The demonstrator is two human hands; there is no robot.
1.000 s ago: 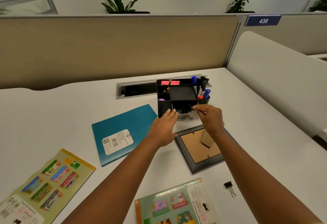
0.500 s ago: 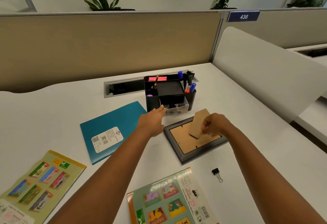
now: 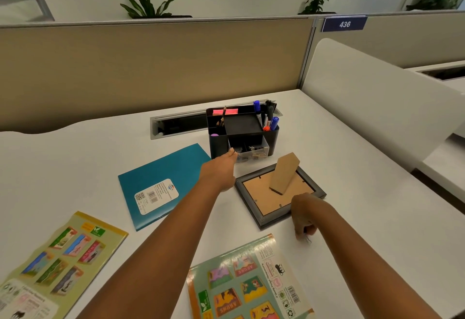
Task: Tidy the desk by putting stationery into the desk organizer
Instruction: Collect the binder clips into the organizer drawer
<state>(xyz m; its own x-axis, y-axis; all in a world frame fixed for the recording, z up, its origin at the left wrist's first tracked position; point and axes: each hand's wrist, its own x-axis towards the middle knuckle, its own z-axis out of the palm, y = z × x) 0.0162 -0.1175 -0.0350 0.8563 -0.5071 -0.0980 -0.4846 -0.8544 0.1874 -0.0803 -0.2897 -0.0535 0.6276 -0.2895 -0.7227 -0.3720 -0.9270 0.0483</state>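
Observation:
The black desk organizer (image 3: 273,135) stands mid-desk with markers, a pencil and pink notes in its top compartments. Its clear drawer (image 3: 255,153) is pulled out and holds clips. My left hand (image 3: 220,171) reaches forward with straight fingers, and its fingertips touch the drawer's left front corner. My right hand (image 3: 303,214) is down on the desk near the picture frame's front corner. Its curled fingers pinch a black binder clip (image 3: 308,239), of which mostly the wire handle shows.
A dark picture frame (image 3: 255,209) lies face down with its cardboard stand raised, between the organizer and my right hand. A teal folder (image 3: 161,175) lies left of it. Sticker books lie at the front (image 3: 251,278) and far left (image 3: 63,250). A cable slot (image 3: 176,123) sits behind.
My right hand has drawn back from the drawer, passed over the frame and come down on the binder clip. My left hand stays at the drawer.

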